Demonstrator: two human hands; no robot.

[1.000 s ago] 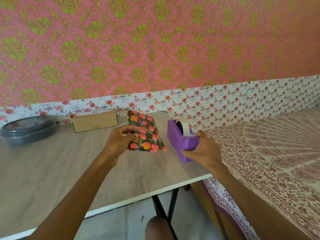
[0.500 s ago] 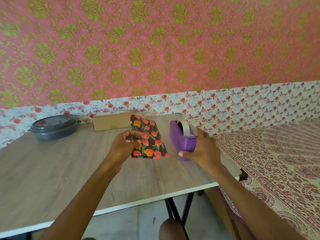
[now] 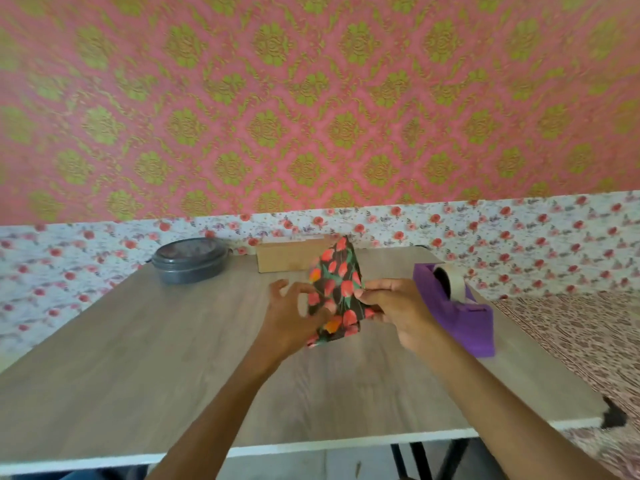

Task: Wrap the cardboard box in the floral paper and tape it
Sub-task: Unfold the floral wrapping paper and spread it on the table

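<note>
The folded floral paper (image 3: 337,296) is held lifted off the wooden table (image 3: 138,358), near its middle, and stands roughly on edge, its upper corner pointing to 12 o'clock. Its lower left edge is gripped by the left hand (image 3: 289,317), though some of that hand's fingers are seen spread above the grip. Its right edge is pinched between the thumb and fingers of the right hand (image 3: 398,313). The bare cardboard box (image 3: 287,258) lies at 12 o'clock from the paper, against the far edge of the table and partly hidden behind the raised corner. A purple tape dispenser (image 3: 457,306) is placed at 3 o'clock and a grey lidded container (image 3: 189,259) at 10 o'clock. The paper is judged to be light, thin and limp once opened, easily creased or torn, so it is best taken at opposite free edges and drawn apart gently. The box is judged to be light and stiff, and is best grasped across its long sides. Wrapping is judged not yet begun.
</note>
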